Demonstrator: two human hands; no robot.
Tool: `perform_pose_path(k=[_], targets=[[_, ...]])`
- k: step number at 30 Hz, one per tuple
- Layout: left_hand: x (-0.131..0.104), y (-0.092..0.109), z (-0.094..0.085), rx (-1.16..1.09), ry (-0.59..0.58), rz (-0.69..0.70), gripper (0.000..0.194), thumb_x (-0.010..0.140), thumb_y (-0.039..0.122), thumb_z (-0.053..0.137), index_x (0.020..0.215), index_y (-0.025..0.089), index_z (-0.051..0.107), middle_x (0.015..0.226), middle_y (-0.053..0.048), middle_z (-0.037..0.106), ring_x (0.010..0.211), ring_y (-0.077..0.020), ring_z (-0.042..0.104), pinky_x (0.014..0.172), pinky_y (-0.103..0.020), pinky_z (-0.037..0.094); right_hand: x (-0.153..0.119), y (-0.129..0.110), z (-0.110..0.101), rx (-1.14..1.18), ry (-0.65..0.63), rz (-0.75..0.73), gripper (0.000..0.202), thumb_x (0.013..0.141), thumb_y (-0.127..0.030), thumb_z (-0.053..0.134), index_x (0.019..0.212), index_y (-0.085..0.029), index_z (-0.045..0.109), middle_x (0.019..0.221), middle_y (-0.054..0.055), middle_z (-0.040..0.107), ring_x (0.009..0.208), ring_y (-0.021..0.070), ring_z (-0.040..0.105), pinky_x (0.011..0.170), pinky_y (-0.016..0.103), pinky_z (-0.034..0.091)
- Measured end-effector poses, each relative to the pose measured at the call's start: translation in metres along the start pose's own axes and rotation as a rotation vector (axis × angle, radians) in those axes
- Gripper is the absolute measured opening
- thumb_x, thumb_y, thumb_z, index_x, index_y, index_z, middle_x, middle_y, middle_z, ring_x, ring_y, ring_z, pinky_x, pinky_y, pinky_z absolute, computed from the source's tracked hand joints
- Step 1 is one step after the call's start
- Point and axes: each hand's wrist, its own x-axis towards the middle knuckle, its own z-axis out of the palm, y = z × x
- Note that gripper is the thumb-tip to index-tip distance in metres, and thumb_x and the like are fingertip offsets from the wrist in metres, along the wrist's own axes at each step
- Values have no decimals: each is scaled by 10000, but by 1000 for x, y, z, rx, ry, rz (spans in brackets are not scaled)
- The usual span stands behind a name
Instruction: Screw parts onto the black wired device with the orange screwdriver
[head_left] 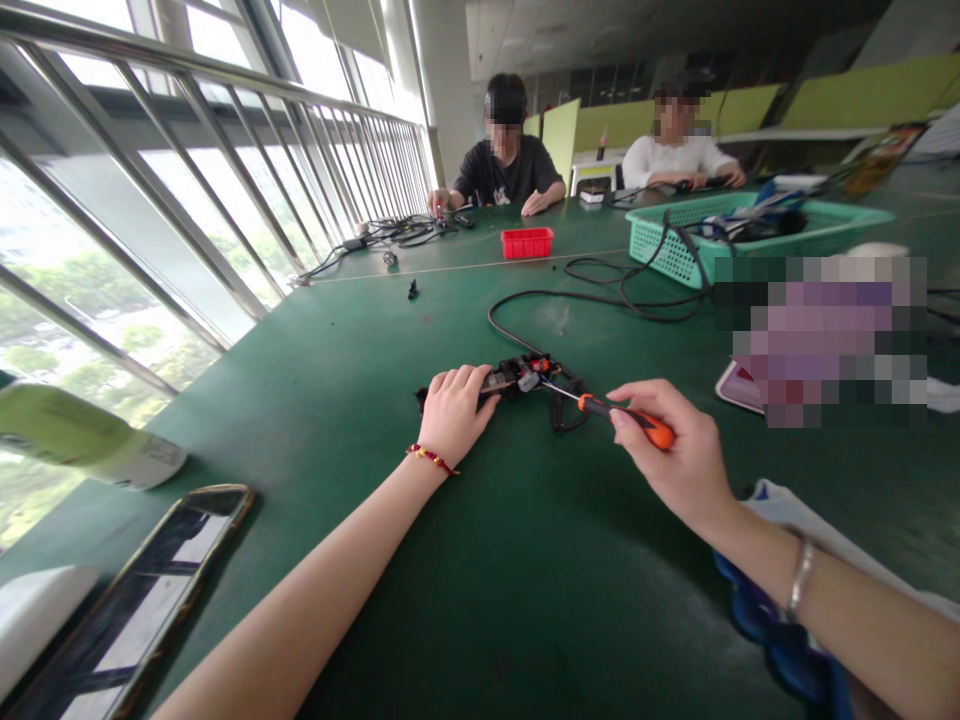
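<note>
Left hand (454, 408) pressed flat-ish over the near-left end of a small black device (517, 378), fingers curled together on top, prob pinning it down so it won't skid on the green table (465, 600). Red string bracelet on that wrist. Right hand (679, 455) pinching an orange-handled screwdriver (628, 418) between thumb and fingertips, shaft angled far-left w/ the tip landing on the device's mid section, right by some red + grey bits. Looks like a grip for turning a tiny screw, but can't make out the screw itself, too small. Silver bangle on the right wrist.

Device sits mid-table, between both hands, w/ a black cable (592, 298) looping off its far side toward a green basket (817, 228) far right. Basket full of tangled stuff, hard to ID. Red tray (527, 242) further back, centre. Phone (142, 600) lying near left, partly cut off by the frame edge. Whitish-green object (82, 440) at left edge, also cropped, no idea what. Blurred patch at right hiding whatever's there. 2 other ppl seated at the far end, hands on the table.
</note>
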Motion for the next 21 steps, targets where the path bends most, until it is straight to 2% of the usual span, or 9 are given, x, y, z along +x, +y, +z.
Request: perform_pose_path(k=[2, 5, 7, 9, 12, 14, 19, 21], targets=[[0, 0, 0, 0, 1, -1, 326, 874, 324, 439, 1161, 182, 504, 1045, -72, 607, 966, -233, 549, 891, -373, 395, 0, 0, 1, 12, 28, -2, 172, 787, -278, 579, 946, -218, 558, 665, -15, 570, 609, 144, 569, 610, 300, 469], [0, 0, 0, -3, 1, -3, 319, 873, 323, 440, 1155, 191, 507, 1041, -71, 609, 965, -234, 551, 887, -372, 396, 1, 2, 3, 47, 166, -90, 323, 742, -239, 623, 1048, -221, 523, 908, 42, 592, 795, 183, 602, 736, 348, 497], [0, -1, 1, -10, 2, -3, 320, 873, 323, 439, 1155, 188, 508, 1039, -74, 609, 964, -236, 550, 886, -378, 398, 1, 3, 4, 59, 207, -135, 356, 733, -221, 626, 1071, -221, 512, 1007, 69, 575, 884, 205, 596, 804, 380, 489], [0, -1, 1, -15, 4, -4, 324, 873, 324, 440, 1156, 183, 508, 1038, -76, 609, 964, -237, 550, 886, -383, 399, 1, 3, 3, 44, 186, -121, 311, 741, -228, 622, 1038, -220, 527, 965, 63, 586, 853, 201, 600, 770, 367, 494], [0, -1, 2, -13, 5, -1, 327, 873, 322, 442, 1159, 178, 507, 1043, -74, 608, 963, -235, 550, 890, -382, 397, 0, 2, 1, 20, 52, -12, 170, 789, -265, 582, 951, -219, 552, 704, -4, 576, 646, 154, 586, 625, 308, 481], [0, -1, 1, -7, 3, 1, 329, 873, 322, 444, 1159, 173, 508, 1046, -73, 608, 959, -233, 549, 891, -378, 396, 1, 2, 1, 34, 20, 24, 164, 808, -273, 562, 962, -219, 547, 632, -29, 542, 579, 139, 565, 592, 293, 469], [0, 0, -1, 3, 2, -3, 327, 871, 322, 449, 1154, 171, 509, 1043, -72, 609, 962, -235, 544, 890, -372, 396, 3, 3, 5, 84, 208, -112, 390, 734, -209, 636, 1098, -218, 495, 984, 62, 574, 862, 188, 601, 778, 352, 495], [0, 0, -1, 5, 4, -1, 325, 872, 321, 447, 1154, 171, 508, 1043, -71, 610, 961, -234, 544, 889, -370, 397, 3, 2, 5, 81, 212, -128, 374, 731, -202, 636, 1081, -215, 503, 997, 68, 575, 864, 187, 602, 773, 344, 496]])
